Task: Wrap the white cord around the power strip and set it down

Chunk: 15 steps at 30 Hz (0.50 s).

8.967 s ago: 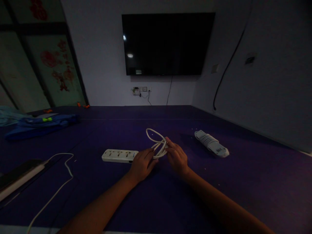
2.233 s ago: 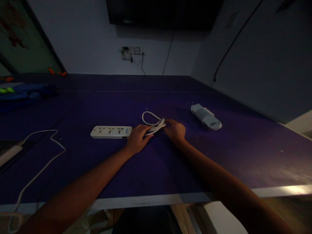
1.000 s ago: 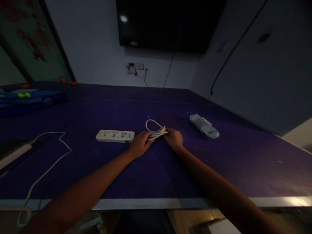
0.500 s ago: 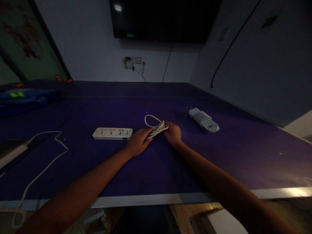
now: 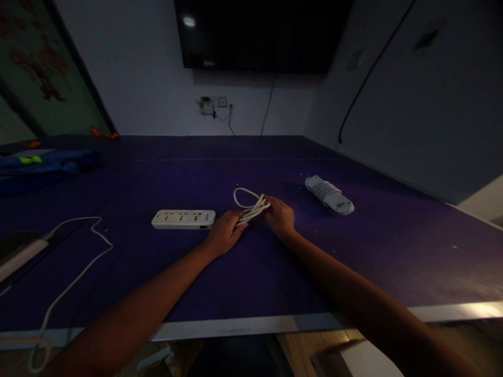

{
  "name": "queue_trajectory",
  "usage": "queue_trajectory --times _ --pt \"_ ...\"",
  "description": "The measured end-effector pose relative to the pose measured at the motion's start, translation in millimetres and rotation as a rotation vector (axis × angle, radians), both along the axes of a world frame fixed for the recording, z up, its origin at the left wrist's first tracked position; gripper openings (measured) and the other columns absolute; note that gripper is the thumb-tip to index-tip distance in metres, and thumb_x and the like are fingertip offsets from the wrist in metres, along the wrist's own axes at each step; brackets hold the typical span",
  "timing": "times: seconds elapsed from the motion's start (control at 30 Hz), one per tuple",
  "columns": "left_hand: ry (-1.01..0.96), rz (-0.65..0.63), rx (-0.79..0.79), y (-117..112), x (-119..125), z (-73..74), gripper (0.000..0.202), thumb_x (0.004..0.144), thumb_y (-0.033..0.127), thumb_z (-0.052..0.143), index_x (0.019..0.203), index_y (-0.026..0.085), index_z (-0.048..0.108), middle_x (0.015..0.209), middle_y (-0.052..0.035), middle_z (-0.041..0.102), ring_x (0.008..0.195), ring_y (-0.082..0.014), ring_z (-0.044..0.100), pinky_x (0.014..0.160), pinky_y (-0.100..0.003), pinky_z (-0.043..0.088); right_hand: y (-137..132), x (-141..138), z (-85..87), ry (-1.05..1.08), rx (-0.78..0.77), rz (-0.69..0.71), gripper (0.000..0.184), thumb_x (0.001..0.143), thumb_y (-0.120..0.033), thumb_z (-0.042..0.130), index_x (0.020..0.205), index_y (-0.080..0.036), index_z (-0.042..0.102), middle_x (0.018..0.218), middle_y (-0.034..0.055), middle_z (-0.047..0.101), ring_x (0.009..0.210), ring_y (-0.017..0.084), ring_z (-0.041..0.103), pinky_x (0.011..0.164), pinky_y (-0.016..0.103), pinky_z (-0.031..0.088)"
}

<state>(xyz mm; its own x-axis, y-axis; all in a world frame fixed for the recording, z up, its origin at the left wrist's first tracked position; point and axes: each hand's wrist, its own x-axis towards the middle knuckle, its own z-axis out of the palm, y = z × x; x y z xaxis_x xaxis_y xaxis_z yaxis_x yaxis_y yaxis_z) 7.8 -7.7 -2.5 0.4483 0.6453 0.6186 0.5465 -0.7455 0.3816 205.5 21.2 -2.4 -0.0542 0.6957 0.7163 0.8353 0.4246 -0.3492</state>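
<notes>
A white power cord (image 5: 254, 210) lies gathered in loose loops between my two hands, one loop standing out at the back. My left hand (image 5: 225, 233) is closed around the bundle's left end, close to the white power strip (image 5: 183, 219) that lies flat with its sockets up. At the bundle's right end, my right hand (image 5: 279, 215) pinches the cord; its fingertips are partly hidden. A second power strip (image 5: 330, 195), its own cord wound around its middle, rests farther right, apart from both hands.
The purple table (image 5: 243, 283) has a pale front edge. On the left are a thin white cable (image 5: 82, 269), a white device (image 5: 23, 256) and folded blue clothing (image 5: 51, 165). A dark screen (image 5: 259, 36) hangs above wall sockets (image 5: 218, 102).
The view has tilted up slightly, so things sit a little lower. Both hands keep their hold on the cord, with only slight finger movement.
</notes>
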Motion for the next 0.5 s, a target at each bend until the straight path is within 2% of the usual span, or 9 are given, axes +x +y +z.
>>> queue_trajectory --times 0.17,0.33,0.5 --pt "-0.062 0.026 -0.021 -0.4 0.2 -1.4 0.026 0.090 0.034 0.038 0.102 0.016 0.053 0.096 -0.0100 0.062 0.095 -0.0211 0.056 0.083 -0.036 0.045 -0.2 -2.1 0.2 -0.019 -0.002 0.002 0.033 0.079 -0.018 0.046 0.108 -0.018 0.063 0.105 0.0061 0.068 0.093 0.020 0.063 0.081 0.031 0.050" --pt "-0.115 0.036 -0.068 -2.4 -0.4 1.3 0.028 0.091 0.035 0.034 0.096 0.016 0.054 0.090 -0.0092 0.061 0.089 -0.0206 0.057 0.080 -0.034 0.044 -3.9 -3.8 3.4 -0.035 0.005 0.014 0.030 0.085 -0.027 0.045 0.106 -0.018 0.064 0.100 0.0071 0.069 0.083 0.018 0.064 0.072 0.027 0.050" --pt "-0.198 0.083 -0.122 -4.7 -0.9 2.5 0.030 0.091 0.038 0.035 0.097 0.016 0.054 0.089 -0.0081 0.062 0.085 -0.0194 0.058 0.076 -0.032 0.044 -5.9 -5.6 4.3 -0.037 -0.044 -0.005 0.036 0.086 -0.037 0.046 0.115 -0.020 0.059 0.101 0.0063 0.068 0.078 0.018 0.064 0.068 0.027 0.049"
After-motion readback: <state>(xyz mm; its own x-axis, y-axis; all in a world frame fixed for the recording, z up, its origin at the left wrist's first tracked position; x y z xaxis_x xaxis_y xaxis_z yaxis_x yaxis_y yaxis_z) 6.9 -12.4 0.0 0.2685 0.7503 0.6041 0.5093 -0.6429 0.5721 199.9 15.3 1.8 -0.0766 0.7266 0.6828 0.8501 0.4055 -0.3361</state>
